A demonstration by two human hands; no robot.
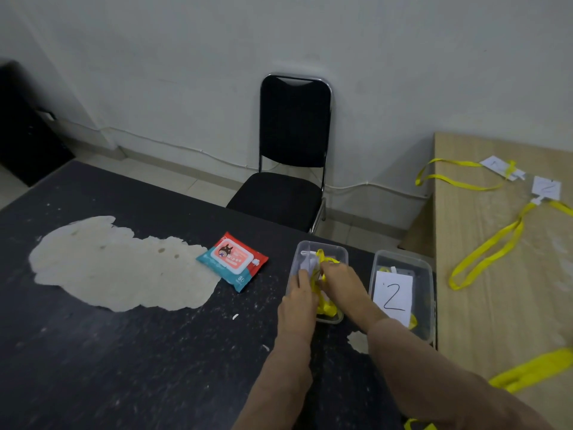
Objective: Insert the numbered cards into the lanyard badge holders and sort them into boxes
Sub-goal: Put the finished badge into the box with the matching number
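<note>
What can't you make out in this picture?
Head view: card number in the left box, covered by the left hand and right hand.
Head view: number on the far badge, wooden table, blurred and small.
Head view: near lanyard, cut off by the right edge.
Head view: either hand's grip, the fingers overlap the yellow strap.

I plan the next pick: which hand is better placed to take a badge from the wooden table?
Probably the right hand: the wooden table with the badges lies on its side, beyond the right box; the left hand is farther.
</note>
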